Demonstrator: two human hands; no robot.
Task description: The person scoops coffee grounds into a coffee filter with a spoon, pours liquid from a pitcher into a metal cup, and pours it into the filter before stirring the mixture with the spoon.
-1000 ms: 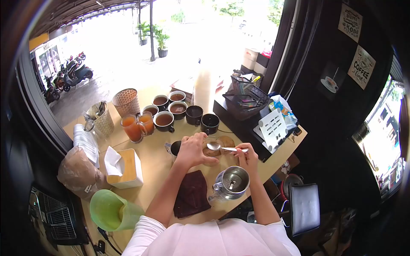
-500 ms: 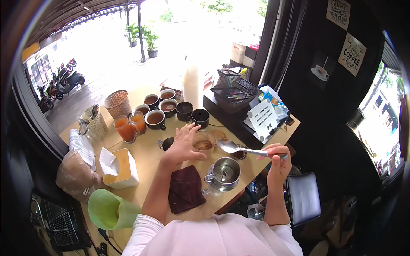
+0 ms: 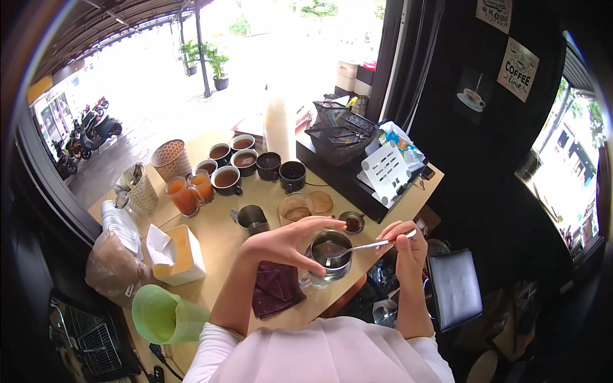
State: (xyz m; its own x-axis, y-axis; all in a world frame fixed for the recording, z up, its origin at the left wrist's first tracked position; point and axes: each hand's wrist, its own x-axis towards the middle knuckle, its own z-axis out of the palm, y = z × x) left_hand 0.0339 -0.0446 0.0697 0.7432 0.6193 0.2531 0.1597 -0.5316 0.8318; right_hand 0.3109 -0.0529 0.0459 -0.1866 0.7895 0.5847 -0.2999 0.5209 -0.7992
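My right hand (image 3: pixel 407 244) pinches the handle of a metal spoon (image 3: pixel 367 246), its bowl end down inside a metal drip coffee filter (image 3: pixel 329 273). The filter appears to sit on a clear glass mug (image 3: pixel 309 279). My left hand (image 3: pixel 287 244) curves around the filter's left side, thumb and fingers spread apart; whether it touches the rim I cannot tell. Just beyond the hand are a round tub with brown powder (image 3: pixel 296 207), its lid (image 3: pixel 322 202) and a small metal dish (image 3: pixel 352 221). A steel jug (image 3: pixel 253 219) stands further left. A dark cloth (image 3: pixel 274 295) lies under my left wrist.
Several dark cups (image 3: pixel 227 180) and two glass mugs of orange drink (image 3: pixel 183 196) stand at the back. A tissue box (image 3: pixel 182 258) and green pitcher (image 3: pixel 167 316) are on the left. A black organizer (image 3: pixel 341 134) sits at the back right. The table edge (image 3: pixel 325 311) runs close by.
The spoon has moved left and down, from above the table into the filter. My left hand has come from over the powder tub to the filter's side.
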